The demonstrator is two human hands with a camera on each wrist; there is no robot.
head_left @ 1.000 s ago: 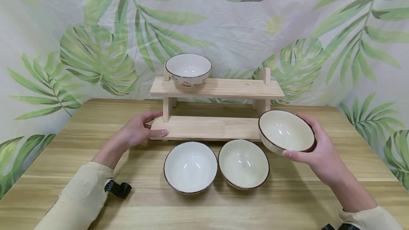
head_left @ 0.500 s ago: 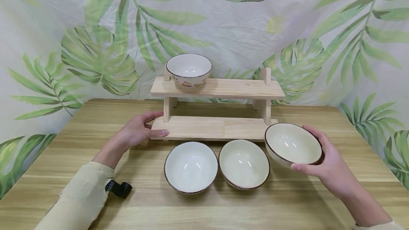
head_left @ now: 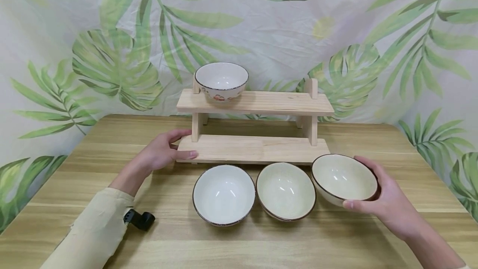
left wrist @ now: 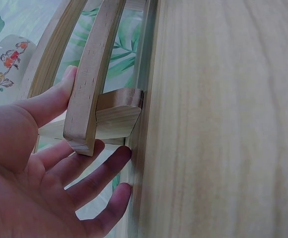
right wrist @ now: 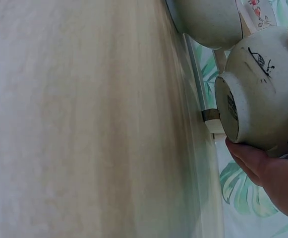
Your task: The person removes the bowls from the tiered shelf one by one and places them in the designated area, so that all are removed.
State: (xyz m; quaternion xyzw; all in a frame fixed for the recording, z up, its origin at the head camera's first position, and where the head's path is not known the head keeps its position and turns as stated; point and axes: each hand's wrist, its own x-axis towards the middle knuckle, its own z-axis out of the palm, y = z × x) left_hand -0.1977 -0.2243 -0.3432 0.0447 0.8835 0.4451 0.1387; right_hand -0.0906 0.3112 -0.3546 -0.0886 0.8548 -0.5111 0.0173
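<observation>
My right hand (head_left: 390,204) grips a cream bowl (head_left: 341,175) with a brown rim, thumb at the near side and fingers around the far right side. Its base, in the right wrist view, hangs off the table with dark marks on the outer wall (right wrist: 267,84). My left hand (head_left: 160,152) pinches the left end of a two-tier wooden rack (head_left: 239,148), thumb on top of the lower board and fingers beneath or beside it. On the upper board's left stands a white bowl with a floral outside (head_left: 220,94).
In front of the rack, a white bowl (head_left: 224,194) and another cream bowl (head_left: 285,192) sit side by side on the wooden table (head_left: 239,252). The held bowl is close to the cream one's right. Behind hangs a leaf-print cloth (head_left: 276,40).
My right hand has brought the cream bowl away from the lower board's right end, rightward and toward me, lower in view. The left hand stays on the rack.
</observation>
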